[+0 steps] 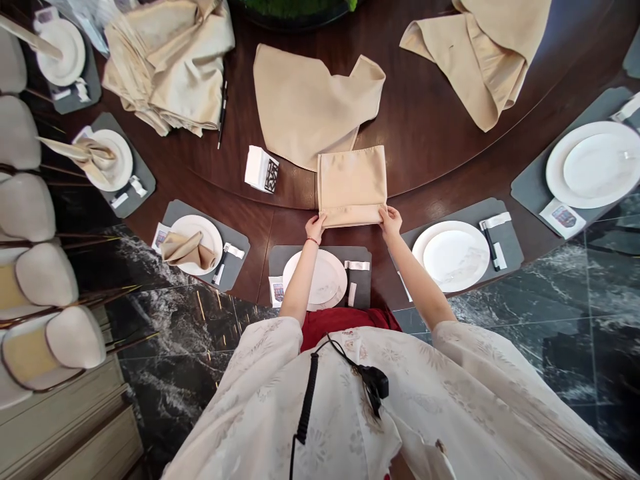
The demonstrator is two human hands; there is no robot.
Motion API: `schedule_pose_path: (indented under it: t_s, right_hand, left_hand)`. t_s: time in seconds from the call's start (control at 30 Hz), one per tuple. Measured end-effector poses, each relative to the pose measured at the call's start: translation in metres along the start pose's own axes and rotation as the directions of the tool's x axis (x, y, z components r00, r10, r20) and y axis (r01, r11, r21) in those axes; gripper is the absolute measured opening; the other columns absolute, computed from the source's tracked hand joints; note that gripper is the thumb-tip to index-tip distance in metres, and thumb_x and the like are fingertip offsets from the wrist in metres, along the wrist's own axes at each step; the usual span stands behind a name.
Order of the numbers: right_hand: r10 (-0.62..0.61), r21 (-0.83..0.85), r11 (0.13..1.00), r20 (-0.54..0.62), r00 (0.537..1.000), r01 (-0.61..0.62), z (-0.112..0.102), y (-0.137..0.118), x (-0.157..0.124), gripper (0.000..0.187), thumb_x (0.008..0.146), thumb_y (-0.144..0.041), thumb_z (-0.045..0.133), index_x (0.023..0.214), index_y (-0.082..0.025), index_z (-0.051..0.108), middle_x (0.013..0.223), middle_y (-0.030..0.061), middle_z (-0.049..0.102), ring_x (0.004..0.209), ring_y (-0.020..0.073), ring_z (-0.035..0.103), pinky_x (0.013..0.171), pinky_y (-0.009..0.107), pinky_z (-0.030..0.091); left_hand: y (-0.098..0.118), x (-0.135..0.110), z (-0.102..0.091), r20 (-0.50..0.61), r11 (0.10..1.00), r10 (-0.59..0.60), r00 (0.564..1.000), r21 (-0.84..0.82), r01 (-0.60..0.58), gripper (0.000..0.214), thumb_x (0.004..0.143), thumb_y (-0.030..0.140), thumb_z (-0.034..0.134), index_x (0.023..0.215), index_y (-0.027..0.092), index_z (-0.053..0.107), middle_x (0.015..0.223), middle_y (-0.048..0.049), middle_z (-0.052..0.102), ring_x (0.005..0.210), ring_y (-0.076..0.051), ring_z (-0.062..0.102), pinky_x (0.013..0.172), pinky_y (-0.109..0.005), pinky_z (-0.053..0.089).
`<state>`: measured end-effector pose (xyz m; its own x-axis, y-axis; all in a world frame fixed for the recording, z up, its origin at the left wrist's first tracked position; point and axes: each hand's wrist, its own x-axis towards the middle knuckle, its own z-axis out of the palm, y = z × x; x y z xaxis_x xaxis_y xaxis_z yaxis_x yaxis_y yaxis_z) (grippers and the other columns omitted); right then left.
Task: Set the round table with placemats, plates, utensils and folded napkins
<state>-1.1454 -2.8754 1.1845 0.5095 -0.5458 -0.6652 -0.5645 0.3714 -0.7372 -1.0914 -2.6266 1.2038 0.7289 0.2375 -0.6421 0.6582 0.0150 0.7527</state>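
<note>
A beige cloth napkin [353, 180], folded into a rectangle, lies on the dark wooden table with a narrow strip turned up along its near edge. My left hand [315, 228] pinches the near left corner of that strip. At the near right corner, my right hand [391, 220] grips the fold between thumb and fingers. Just beyond, a loosely spread beige napkin [313, 100] touches the folded one's far side. Below my forearms sits a stacked white plate setting [340, 277] on a grey placemat [361, 293], partly covered by my left arm.
Rumpled beige cloths [175, 67] are heaped at the far left, another cloth [480, 60] at the far right. A white napkin box [261, 169] stands left of my hands. Plates with folded napkins [187, 252] line the left; bare plates [457, 257] the right. Chairs [47, 273] stand at left.
</note>
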Motion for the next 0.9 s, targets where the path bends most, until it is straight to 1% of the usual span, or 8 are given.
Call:
schedule_pose_path:
  t_s: [0.17,0.27,0.37,0.43,0.5,0.63,0.77,0.9]
  right_hand:
    - [0.206,-0.131,0.977,0.341,0.917,-0.171,-0.028,-0.020,0.007,0.041,0.052,-0.036,0.098,0.076,-0.017,0.070,0.076,0.0041,0.071,0.077,0.0189,0.066,0.077,0.034,0.061]
    - [-0.068,-0.178,0.972,0.404,0.912,0.152,-0.036,-0.041,0.006,0.038,0.053,-0.043,0.098,0.074,-0.020,0.075,0.097,0.0065,0.076,0.100,0.0253,0.069,0.099,0.041,0.057]
    - [-0.422,-0.162,0.834,0.428,0.799,0.528,-0.034,-0.064,0.002,0.030,0.062,-0.046,0.094,0.069,-0.024,0.074,0.124,0.0062,0.073,0.132,0.0296,0.056,0.116,0.043,0.046]
    - [-0.532,-0.153,0.743,0.456,0.714,0.651,-0.031,-0.074,0.001,0.028,0.067,-0.046,0.091,0.067,-0.025,0.072,0.122,0.0065,0.073,0.140,0.0294,0.049,0.119,0.044,0.041]
    - [-0.574,-0.146,0.707,0.451,0.683,0.692,-0.027,-0.074,0.004,0.029,0.070,-0.046,0.088,0.066,-0.024,0.069,0.107,0.0068,0.075,0.133,0.0284,0.054,0.116,0.044,0.043]
    - [-0.491,-0.189,0.796,0.355,0.796,0.575,-0.014,-0.048,0.010,0.034,0.078,-0.048,0.078,0.068,-0.022,0.059,0.077,0.0012,0.063,0.086,0.0195,0.060,0.086,0.035,0.053]
    - [-0.338,-0.261,0.882,0.231,0.913,0.392,0.006,-0.015,0.011,0.037,0.086,-0.044,0.067,0.067,-0.023,0.043,0.064,-0.0050,0.044,0.064,0.0117,0.044,0.066,0.025,0.043]
    - [-0.382,-0.271,0.875,0.123,0.916,0.402,0.026,-0.002,0.010,0.031,0.089,-0.044,0.061,0.074,-0.023,0.043,0.067,-0.0051,0.043,0.066,0.0118,0.044,0.067,0.024,0.043]
  left_hand:
    - [0.020,0.002,-0.034,0.228,0.998,-0.038,0.973,0.066,0.023,0.024,0.060,0.011,0.090,0.070,0.013,0.069,0.074,-0.0061,0.068,0.080,-0.019,0.067,0.077,-0.032,0.057]
    - [0.042,0.009,-0.044,0.254,0.988,0.120,0.960,0.059,-0.139,0.021,0.061,0.006,0.086,0.068,0.014,0.068,0.105,-0.0109,0.072,0.101,-0.020,0.068,0.091,-0.030,0.055]
    - [0.066,0.017,-0.047,0.294,0.893,0.418,0.859,0.040,-0.448,0.022,0.065,0.005,0.080,0.064,0.015,0.061,0.144,-0.0149,0.058,0.128,-0.023,0.058,0.107,-0.031,0.048]
    - [0.076,0.021,-0.045,0.331,0.834,0.517,0.790,0.012,-0.551,0.023,0.069,0.006,0.076,0.063,0.015,0.056,0.142,-0.0145,0.060,0.129,-0.023,0.057,0.108,-0.032,0.046]
    - [0.077,0.024,-0.042,0.352,0.839,0.514,0.782,-0.019,-0.544,0.019,0.071,0.008,0.073,0.066,0.015,0.056,0.114,-0.0102,0.070,0.108,-0.019,0.063,0.095,-0.028,0.049]
    - [0.052,0.022,-0.029,0.280,0.935,0.353,0.893,-0.068,-0.349,0.027,0.074,0.012,0.074,0.063,0.016,0.050,0.064,0.0031,0.046,0.061,-0.008,0.045,0.060,-0.019,0.038]
    - [0.017,0.014,-0.015,0.100,0.972,0.148,0.984,-0.197,-0.126,0.029,0.076,0.021,0.076,0.069,0.016,0.049,0.069,0.0036,0.048,0.060,-0.006,0.045,0.055,-0.016,0.036]
    - [0.006,0.014,-0.005,-0.032,0.969,0.062,0.998,-0.240,-0.068,0.025,0.079,0.033,0.079,0.087,0.017,0.063,0.083,-0.0004,0.061,0.076,-0.010,0.061,0.062,-0.017,0.048]
